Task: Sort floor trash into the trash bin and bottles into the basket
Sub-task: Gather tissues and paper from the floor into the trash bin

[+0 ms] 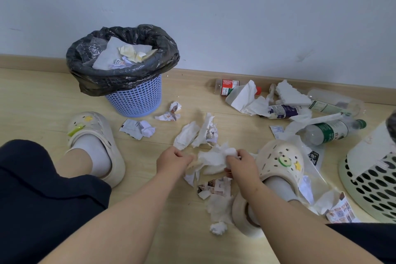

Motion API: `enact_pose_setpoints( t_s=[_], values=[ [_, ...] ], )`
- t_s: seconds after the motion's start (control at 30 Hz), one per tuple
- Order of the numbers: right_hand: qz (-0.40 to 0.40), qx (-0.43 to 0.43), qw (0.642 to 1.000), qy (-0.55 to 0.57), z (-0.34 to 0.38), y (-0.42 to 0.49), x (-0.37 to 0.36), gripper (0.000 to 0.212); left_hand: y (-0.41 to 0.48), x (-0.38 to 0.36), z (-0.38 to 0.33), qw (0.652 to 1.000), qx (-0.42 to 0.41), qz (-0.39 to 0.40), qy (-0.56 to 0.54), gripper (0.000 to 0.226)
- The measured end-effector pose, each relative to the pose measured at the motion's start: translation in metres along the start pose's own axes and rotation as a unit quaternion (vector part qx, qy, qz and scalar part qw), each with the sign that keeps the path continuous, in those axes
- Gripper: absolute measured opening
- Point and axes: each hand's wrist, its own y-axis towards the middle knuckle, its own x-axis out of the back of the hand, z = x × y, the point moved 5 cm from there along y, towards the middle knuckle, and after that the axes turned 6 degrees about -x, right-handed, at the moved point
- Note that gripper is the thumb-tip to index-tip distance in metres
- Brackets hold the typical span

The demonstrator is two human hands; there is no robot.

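Note:
A blue mesh trash bin [137,100] lined with a black bag stands by the wall, holding crumpled paper. My left hand [172,159] and my right hand [241,163] both grip a crumpled white tissue [212,157] low over the floor between my feet. More tissue scraps [192,133] lie just beyond it. Several plastic bottles lie at the right by the wall: a red-labelled one [228,87], a purple-labelled one [282,111], a green-capped one [330,132]. The pale perforated basket [368,184] sits at the far right edge.
My two feet in cream clogs [96,146] [280,163] flank the tissue. Crumpled receipts [139,128] lie near the bin. A tape roll [244,214], printed paper scraps [216,186] and plastic wrappers [340,212] lie close to my right foot. White foam [289,92] rests against the baseboard.

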Motion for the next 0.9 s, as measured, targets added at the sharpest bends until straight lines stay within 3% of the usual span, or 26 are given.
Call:
enact_pose_setpoints(
  t_s=[0.17, 0.4, 0.5, 0.57, 0.63, 0.7, 0.8, 0.9],
  values=[
    [0.009, -0.035, 0.993, 0.113, 0.003, -0.002, 0.003, 0.009, 0.001, -0.001, 0.0, 0.999, -0.011, -0.01, 0.047, 0.024],
    [0.018, -0.083, 0.977, 0.197, 0.001, -0.002, 0.002, 0.019, -0.001, -0.02, -0.021, 0.999, -0.02, 0.038, 0.008, 0.035],
    [0.007, -0.087, 0.979, 0.182, 0.0, -0.002, 0.003, 0.016, -0.003, -0.023, -0.024, 0.999, -0.005, 0.027, -0.019, 0.033],
    [-0.013, -0.066, 0.992, 0.103, 0.002, -0.003, 0.005, 0.028, -0.006, -0.023, -0.022, 0.999, -0.023, 0.037, 0.004, 0.026],
    [-0.041, -0.005, 0.998, -0.049, 0.005, -0.005, 0.006, 0.053, -0.009, -0.024, -0.021, 0.992, -0.076, 0.075, 0.073, 0.019],
    [-0.049, 0.082, 0.975, -0.202, 0.009, -0.013, 0.001, 0.07, -0.012, -0.028, -0.018, 0.97, -0.125, 0.125, 0.165, 0.01],
    [-0.056, 0.175, 0.895, -0.406, 0.003, -0.022, -0.011, 0.054, -0.014, -0.033, -0.009, 0.934, -0.143, 0.172, 0.276, 0.018],
    [0.006, 0.16, 0.848, -0.505, -0.007, -0.026, -0.015, 0.029, -0.015, -0.036, -0.003, 0.918, -0.146, 0.189, 0.316, 0.026]
  ],
)
